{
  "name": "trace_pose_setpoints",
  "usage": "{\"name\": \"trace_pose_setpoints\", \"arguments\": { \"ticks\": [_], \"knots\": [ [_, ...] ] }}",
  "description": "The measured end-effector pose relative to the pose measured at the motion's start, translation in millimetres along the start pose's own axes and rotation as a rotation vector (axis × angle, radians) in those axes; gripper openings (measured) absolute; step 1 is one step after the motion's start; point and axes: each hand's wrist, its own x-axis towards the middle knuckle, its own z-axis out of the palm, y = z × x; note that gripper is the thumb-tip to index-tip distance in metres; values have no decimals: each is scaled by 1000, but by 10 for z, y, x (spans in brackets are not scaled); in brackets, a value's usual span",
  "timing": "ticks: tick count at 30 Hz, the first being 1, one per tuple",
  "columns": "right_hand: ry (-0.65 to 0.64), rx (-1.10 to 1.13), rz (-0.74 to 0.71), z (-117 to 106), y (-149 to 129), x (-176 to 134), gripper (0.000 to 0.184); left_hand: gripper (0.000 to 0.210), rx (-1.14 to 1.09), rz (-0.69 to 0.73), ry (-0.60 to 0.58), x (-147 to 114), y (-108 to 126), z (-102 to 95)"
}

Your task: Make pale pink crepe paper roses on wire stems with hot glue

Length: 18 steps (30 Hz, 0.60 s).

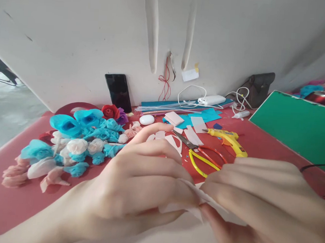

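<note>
Close to the camera, my left hand [148, 179] pinches a thin strip of whitish crepe paper [195, 193], its index finger raised and bent above the rest. From the other side my right hand [262, 201] grips the same paper between thumb and fingers, slightly blurred. The two hands nearly meet at the strip, and part of it is hidden inside the fingers. Below them lies a pale sheet [183, 232]. Just beyond the hands, scissors [191, 145] with yellow and red handles rest on the red table, blades apart, among cut paper pieces [198, 124].
Blue, white and pink paper flowers [77, 146] crowd the table's left side. A yellow glue gun [229, 138] lies right of the scissors. Against the white wall lean a phone [118, 92] and, farther right, a dark pouch [259, 89]. A green board [294, 126] stands at right.
</note>
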Motion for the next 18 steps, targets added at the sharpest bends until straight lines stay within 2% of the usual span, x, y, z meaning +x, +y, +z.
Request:
{"name": "trace_pose_setpoints", "arguments": {
  "ticks": [4,10,13,18],
  "knots": [
    [3,5,-10,21,23,-16,13,17,-61,-29,96,-20,7,39],
    [-88,64,-7,-34,61,0,10,17,-51,-41,105,-10,17,1],
    [-68,83,-6,-48,56,18,7,14,-57,-37,125,-14,13,-6],
    [-39,79,-1,-20,28,50,15,17,-85,-76,115,-32,24,35]
  ]
}}
